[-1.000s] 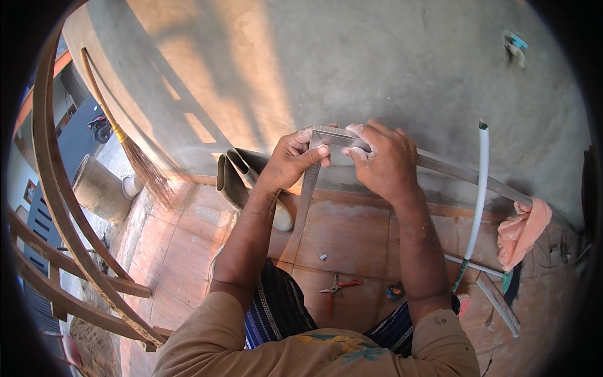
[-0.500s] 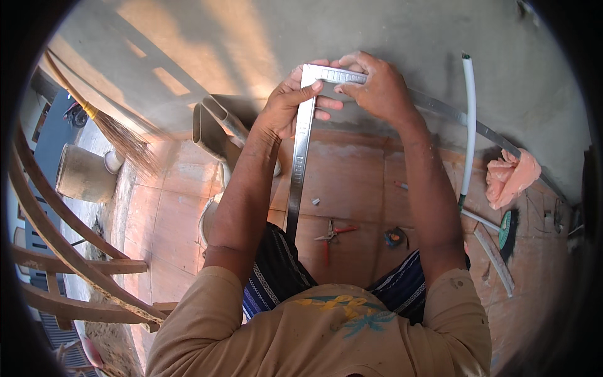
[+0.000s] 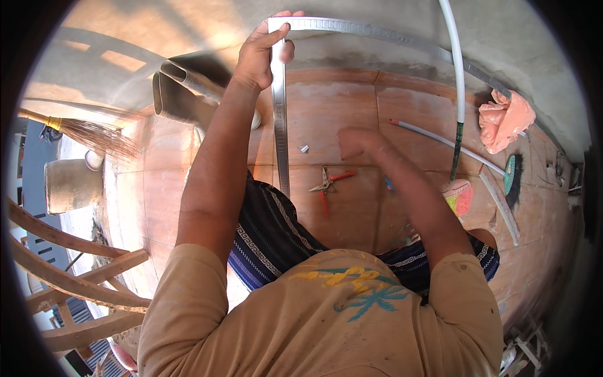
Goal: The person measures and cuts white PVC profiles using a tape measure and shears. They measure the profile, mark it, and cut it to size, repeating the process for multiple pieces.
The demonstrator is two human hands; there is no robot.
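silver strip, one leg crossing the far edge of the tiled floor, is pinched at its corner in our left hand; near red-handled pliers, our right hand is blurred, and we cannot tell its fingers' spread

Head view, left lens of a side-by-side fisheye pair. Faced steeply down and somewhat forward, upright, unmirrored. Shirt lay closest, filling the lower middle. Left hand was farther out, up near the top edge; right hand sat nearer mid-frame. Tiled floor spread beneath, wall across the top. Lines bowed toward a dark, rounded border.
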